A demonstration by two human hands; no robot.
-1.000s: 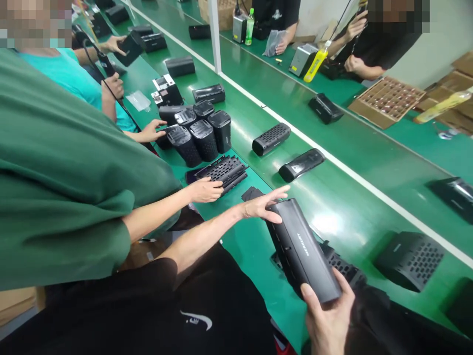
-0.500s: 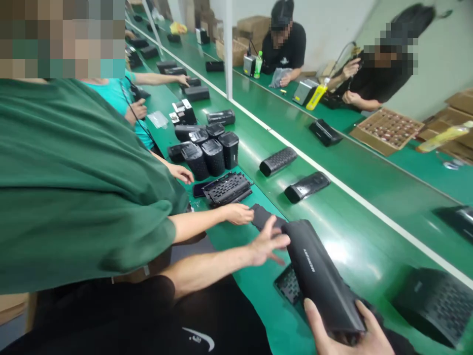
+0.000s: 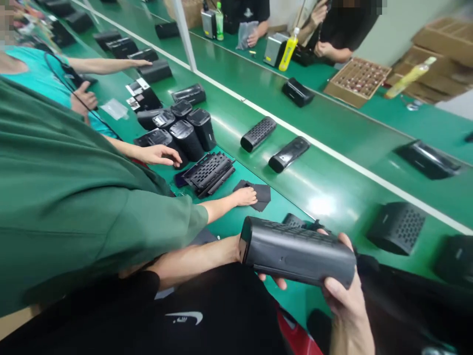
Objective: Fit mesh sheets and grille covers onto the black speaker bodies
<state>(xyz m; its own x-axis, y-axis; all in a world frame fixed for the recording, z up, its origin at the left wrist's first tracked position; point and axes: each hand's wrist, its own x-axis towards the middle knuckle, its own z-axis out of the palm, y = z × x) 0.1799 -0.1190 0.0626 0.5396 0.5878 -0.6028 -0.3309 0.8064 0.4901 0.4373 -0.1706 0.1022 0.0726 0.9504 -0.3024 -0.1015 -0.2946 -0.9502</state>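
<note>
A long black plastic casing (image 3: 295, 251) with rounded edges lies across my hands, its open end facing left. My right hand (image 3: 345, 293) is closed around its right end, thumb on the near side and fingers over the far side. Behind and under the left part is my left hand (image 3: 273, 281); only the wrist and a few fingertips below the casing show, and it seems to hold the casing from beneath. Beyond the casing, partly hidden, is a perforated black part (image 3: 294, 220) on the green table.
At my left a co-worker in green rests a hand (image 3: 246, 196) on thin black sheets (image 3: 263, 193). Perforated black panels (image 3: 210, 172) and several upright casings (image 3: 186, 138) stand nearby. More casings (image 3: 290, 154) lie on the green conveyor (image 3: 332, 197). Across it is a partitioned carton (image 3: 356, 81).
The casing has turned from slanting, lettered face up, to nearly level with another side showing. My left hand, open beside it before, has gone behind it. The co-worker's hand has moved onto the sheets.
</note>
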